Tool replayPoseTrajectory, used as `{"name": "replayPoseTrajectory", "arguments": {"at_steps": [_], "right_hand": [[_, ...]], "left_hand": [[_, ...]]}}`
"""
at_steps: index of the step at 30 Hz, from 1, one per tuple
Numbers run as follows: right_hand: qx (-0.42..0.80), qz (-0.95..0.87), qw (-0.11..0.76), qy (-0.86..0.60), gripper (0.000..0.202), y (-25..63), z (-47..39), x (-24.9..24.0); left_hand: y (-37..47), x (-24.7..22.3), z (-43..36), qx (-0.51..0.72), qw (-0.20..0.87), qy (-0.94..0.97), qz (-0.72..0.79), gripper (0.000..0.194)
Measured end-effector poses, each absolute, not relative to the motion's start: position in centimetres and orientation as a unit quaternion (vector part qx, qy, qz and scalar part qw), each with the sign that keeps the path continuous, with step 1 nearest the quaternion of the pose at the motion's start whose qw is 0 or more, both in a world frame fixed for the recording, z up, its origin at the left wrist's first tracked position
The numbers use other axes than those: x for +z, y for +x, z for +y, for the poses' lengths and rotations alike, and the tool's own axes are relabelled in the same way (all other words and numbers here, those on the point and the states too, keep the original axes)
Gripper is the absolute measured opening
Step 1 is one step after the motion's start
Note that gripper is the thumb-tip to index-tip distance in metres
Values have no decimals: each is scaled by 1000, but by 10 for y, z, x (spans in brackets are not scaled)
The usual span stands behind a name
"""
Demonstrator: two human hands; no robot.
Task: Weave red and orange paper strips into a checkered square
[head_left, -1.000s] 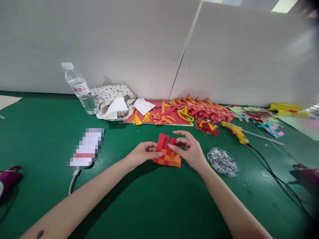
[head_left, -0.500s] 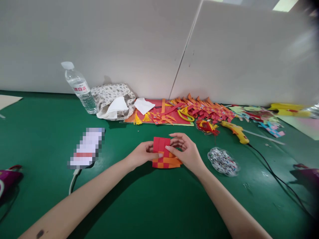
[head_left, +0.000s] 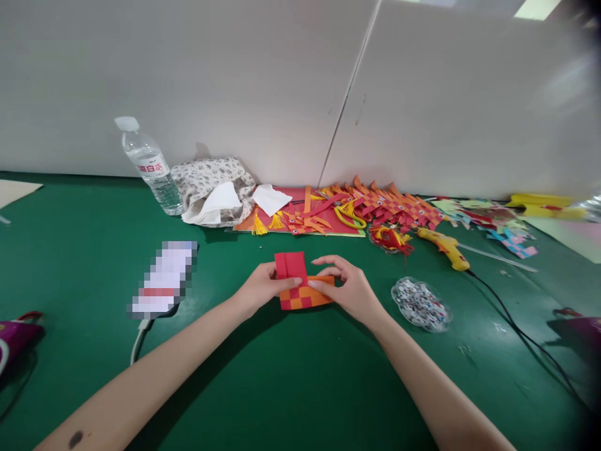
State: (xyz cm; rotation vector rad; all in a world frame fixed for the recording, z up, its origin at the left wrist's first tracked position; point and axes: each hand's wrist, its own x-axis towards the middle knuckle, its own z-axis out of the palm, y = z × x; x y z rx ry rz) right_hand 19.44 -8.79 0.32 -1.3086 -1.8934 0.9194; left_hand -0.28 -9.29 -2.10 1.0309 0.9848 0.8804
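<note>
Between my hands is a woven piece of red and orange paper strips [head_left: 300,299], held just above the green table. Its lower part is a checkered weave; red strips stand up at the upper left and orange ones point right. My left hand [head_left: 256,289] pinches its left side, thumb in front and fingers behind the paper. At the right side, my right hand [head_left: 347,287] grips the orange strips between thumb and fingers, with the index finger raised and curved above them. The fingertips behind the paper are hidden.
Along the wall lie woven paper fish [head_left: 389,203], red paper sheets and a tissue pouch [head_left: 211,181] beside a water bottle [head_left: 153,164]. A phone [head_left: 164,279] lies left. Right are a yellow glue gun [head_left: 444,247], its cable, and a tray of googly eyes [head_left: 421,305].
The woven paper has shifted slightly left and turned, so the red strips now lean at the upper left. My right thumb has moved from the red strips down to the orange ones.
</note>
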Motion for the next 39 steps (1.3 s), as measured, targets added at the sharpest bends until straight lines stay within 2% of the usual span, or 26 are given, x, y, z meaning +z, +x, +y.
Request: {"name": "replayPoseTrajectory", "arguments": {"at_steps": [20, 39], "right_hand": [[348, -728, 347, -477, 29, 190, -93, 5], [473, -655, 353, -471, 38, 189, -91, 2]], "left_hand": [[-5, -11, -93, 390, 625, 481, 475, 33], [-2, -18, -95, 376, 648, 481, 455, 30]]}}
